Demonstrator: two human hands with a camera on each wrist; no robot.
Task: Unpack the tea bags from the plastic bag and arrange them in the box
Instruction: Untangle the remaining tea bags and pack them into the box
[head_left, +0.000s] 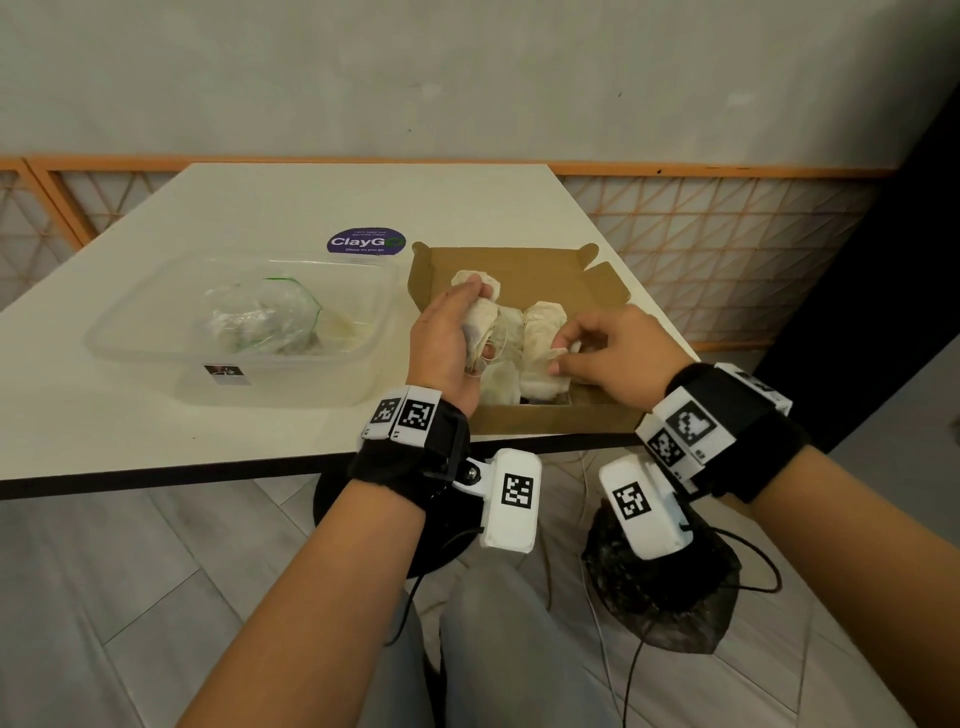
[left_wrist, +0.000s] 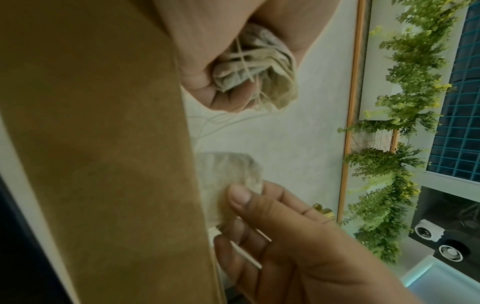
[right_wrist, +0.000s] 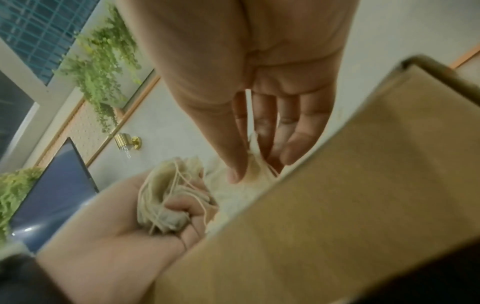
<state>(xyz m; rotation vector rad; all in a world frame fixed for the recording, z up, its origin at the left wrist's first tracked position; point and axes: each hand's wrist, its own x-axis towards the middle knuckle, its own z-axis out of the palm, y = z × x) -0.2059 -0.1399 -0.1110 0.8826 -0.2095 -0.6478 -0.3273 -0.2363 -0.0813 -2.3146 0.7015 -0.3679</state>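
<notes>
An open cardboard box (head_left: 519, 262) sits at the table's front right with several pale tea bags (head_left: 540, 327) lying inside. My left hand (head_left: 452, 332) hovers over the box's left side, gripping a bunch of tea bags (left_wrist: 257, 65) with tangled strings (right_wrist: 166, 197). My right hand (head_left: 597, 345) is over the box's right side, thumb and fingers pinching one tea bag (right_wrist: 255, 162) (left_wrist: 228, 176). A crumpled clear plastic bag (head_left: 265, 314) with a green line lies in the container to the left.
The clear plastic container (head_left: 156, 338) stands left of the box on the white table (head_left: 260, 208). A purple round sticker (head_left: 366, 241) is behind them. The table's front edge runs just under my wrists. A black bag (head_left: 670, 597) sits on the floor below.
</notes>
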